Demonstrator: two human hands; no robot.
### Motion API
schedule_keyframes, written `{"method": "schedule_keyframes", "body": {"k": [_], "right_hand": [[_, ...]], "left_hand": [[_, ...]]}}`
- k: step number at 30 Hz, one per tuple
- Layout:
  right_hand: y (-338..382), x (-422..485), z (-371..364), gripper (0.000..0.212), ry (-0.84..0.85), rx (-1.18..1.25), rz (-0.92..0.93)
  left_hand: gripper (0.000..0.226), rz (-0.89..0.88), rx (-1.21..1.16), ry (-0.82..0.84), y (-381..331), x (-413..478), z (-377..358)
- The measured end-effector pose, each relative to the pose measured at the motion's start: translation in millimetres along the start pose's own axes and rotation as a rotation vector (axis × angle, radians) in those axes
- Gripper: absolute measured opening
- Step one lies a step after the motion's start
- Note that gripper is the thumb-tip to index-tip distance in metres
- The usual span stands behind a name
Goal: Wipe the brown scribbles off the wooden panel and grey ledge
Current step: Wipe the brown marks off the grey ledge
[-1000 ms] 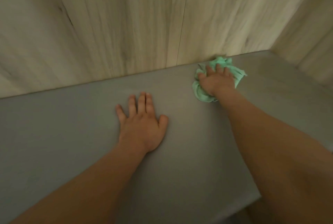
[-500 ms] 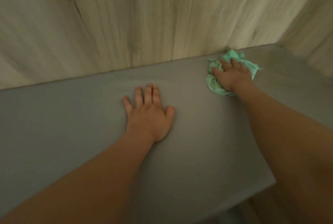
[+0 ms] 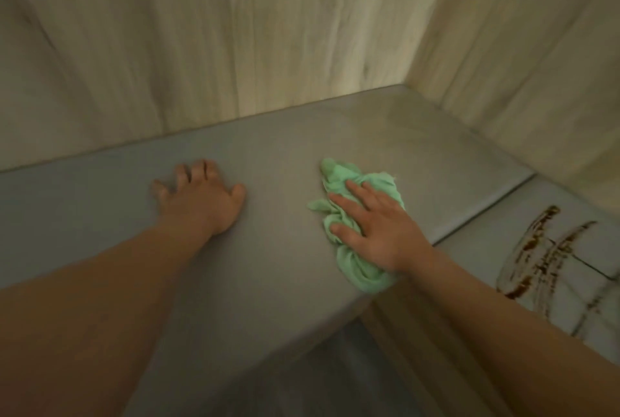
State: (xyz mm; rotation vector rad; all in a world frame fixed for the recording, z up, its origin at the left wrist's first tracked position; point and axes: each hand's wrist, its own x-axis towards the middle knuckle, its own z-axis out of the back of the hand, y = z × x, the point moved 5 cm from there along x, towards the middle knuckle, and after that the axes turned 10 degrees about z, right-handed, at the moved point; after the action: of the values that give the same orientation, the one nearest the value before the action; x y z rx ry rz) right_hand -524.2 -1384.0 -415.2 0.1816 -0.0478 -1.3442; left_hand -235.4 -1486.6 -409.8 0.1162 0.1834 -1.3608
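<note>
Cloth of crumpled mint-green fabric (image 3: 337,178), at 3 o'clock on smooth matte grey ledge (image 3: 285,161); right hand (image 3: 375,232) flat atop, fingers spread, pressing to wipe. Left hand (image 3: 201,201), 9 o'clock, empty, relaxed, probably bracing. Streaky brown scribbles (image 3: 536,242), 4 o'clock, lower grey surface (image 3: 486,232). Pale grained wooden panel (image 3: 235,30), 12 o'clock.

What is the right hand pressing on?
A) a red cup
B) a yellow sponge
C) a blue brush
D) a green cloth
D: the right hand lies with straight fingers on a crumpled green cloth that sits on the grey ledge.
</note>
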Motion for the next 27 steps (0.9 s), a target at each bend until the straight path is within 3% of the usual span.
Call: {"method": "schedule_keyframes", "body": {"k": [6, 11, 14, 18, 27], "right_hand": [[-111.1, -8.9, 22.7, 0.085, -0.009, -0.005, -0.383], [-129.5, 28.5, 25.5, 0.08, -0.06, 0.002, -0.575], [-127.2, 45.9, 24.2, 0.084, -0.091, -0.014, -0.623], [-121.8, 76.1, 23.3, 0.087, -0.12, -0.03, -0.581], [-114.5, 167.0, 30.6, 0.089, -0.103, -0.05, -0.315]], "left_hand": [[0.055, -0.196, -0.128, -0.088, -81.7, -28.9, 14.9], [0.048, -0.286, -0.168, -0.115, -141.8, -30.1, 3.3], [0.055, -0.274, -0.124, -0.153, -150.1, -14.7, -1.1], [0.068, -0.203, -0.129, -0.145, -148.4, -1.7, -12.9], [0.073, -0.206, -0.146, -0.196, -154.1, -1.3, -16.8]]}}
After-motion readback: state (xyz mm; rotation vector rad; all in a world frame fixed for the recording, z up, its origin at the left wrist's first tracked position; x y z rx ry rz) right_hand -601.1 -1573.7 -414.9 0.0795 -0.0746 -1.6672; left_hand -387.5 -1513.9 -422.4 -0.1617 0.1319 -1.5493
